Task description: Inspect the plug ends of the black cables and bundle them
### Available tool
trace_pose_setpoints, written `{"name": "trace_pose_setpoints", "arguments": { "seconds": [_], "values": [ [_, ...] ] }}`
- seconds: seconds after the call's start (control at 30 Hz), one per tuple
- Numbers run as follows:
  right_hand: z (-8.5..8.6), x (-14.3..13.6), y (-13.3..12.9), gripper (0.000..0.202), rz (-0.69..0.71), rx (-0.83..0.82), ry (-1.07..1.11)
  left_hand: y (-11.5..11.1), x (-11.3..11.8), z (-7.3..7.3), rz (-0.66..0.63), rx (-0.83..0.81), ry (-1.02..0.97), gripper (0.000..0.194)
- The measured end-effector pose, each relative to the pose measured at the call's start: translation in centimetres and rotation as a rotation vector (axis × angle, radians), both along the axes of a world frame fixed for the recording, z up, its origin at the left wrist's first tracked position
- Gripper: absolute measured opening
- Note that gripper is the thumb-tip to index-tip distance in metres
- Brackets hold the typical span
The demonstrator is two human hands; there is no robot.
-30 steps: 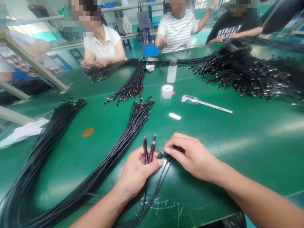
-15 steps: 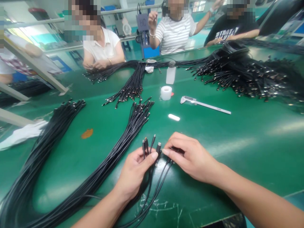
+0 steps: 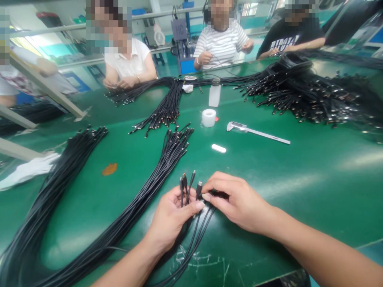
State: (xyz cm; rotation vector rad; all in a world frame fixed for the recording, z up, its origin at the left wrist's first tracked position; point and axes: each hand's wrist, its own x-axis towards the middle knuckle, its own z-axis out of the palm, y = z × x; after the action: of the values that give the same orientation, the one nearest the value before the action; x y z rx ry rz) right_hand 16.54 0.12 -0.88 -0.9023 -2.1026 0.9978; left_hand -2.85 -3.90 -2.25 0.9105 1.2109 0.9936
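Note:
Several black USB cables [image 3: 181, 187] stand with their plug ends up between the fingers of my left hand [image 3: 172, 219], which is closed around them. Just right of it, my right hand [image 3: 239, 199] is closed on other black cables, their ends mostly hidden under the fingers. One cable plug [image 3: 199, 189] stands between the two hands, close to both sets of fingertips. From the hands the cable leads [image 3: 196, 243] run down toward the table's front edge.
A long bundle of black cables [image 3: 143, 199] curves along the left of the green table [image 3: 269, 171]. Farther off lie a digital caliper [image 3: 259, 133], a white oval piece [image 3: 218, 148], a tape roll [image 3: 208, 118], a bottle [image 3: 214, 93] and a large cable heap [image 3: 299, 91]. Several people sit across.
My right fingers have shifted slightly left onto the plug between my hands, and my left thumb has lowered a little. Across the table, the person in stripes has brought both hands down.

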Motion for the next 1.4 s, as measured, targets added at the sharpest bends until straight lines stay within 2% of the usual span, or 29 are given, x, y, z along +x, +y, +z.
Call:
{"name": "trace_pose_setpoints", "arguments": {
  "seconds": [0.3,0.57,0.67,0.77,0.83,0.9,1.0,1.07,1.17,1.27,1.4],
  "values": [
    [0.2,0.1,0.1,0.011,-0.039,0.005,-0.012,0.0,-0.1,0.0,-0.077,0.025,0.014,0.029],
    [0.1,0.2,0.1,0.011,-0.073,0.036,-0.018,0.0,0.1,0.1,-0.089,0.000,-0.025,0.031],
    [0.1,0.2,0.1,0.019,-0.110,0.055,-0.015,-0.1,0.0,0.1,-0.093,-0.006,-0.011,0.031],
    [0.2,0.2,0.1,0.024,-0.082,0.060,0.017,-0.1,-0.1,0.2,-0.113,-0.009,0.004,0.031],
    [0.3,0.1,0.0,0.018,-0.055,0.057,0.044,-0.1,0.0,0.3,-0.116,0.003,0.008,0.031],
    [0.4,0.1,0.0,0.012,-0.062,0.039,0.053,0.0,0.0,0.4,-0.092,0.028,0.013,0.030],
    [0.5,0.1,0.1,0.028,-0.114,0.008,0.035,0.2,0.1,0.6,-0.020,0.026,0.002,0.030],
    [0.5,0.1,0.1,0.027,-0.143,-0.009,0.026,0.2,0.1,0.5,-0.006,0.000,-0.014,0.031],
    [0.7,0.1,0.2,0.012,-0.171,-0.067,0.038,0.0,0.0,0.4,-0.055,-0.011,-0.015,0.030],
    [0.9,0.1,0.1,0.022,-0.163,-0.169,0.063,-0.2,-0.2,0.2,-0.131,0.023,0.012,0.029],
    [1.5,0.1,-0.1,0.014,-0.064,-0.298,0.124,-0.3,-0.2,0.3,-0.193,0.076,0.075,0.028]
  ]
}}
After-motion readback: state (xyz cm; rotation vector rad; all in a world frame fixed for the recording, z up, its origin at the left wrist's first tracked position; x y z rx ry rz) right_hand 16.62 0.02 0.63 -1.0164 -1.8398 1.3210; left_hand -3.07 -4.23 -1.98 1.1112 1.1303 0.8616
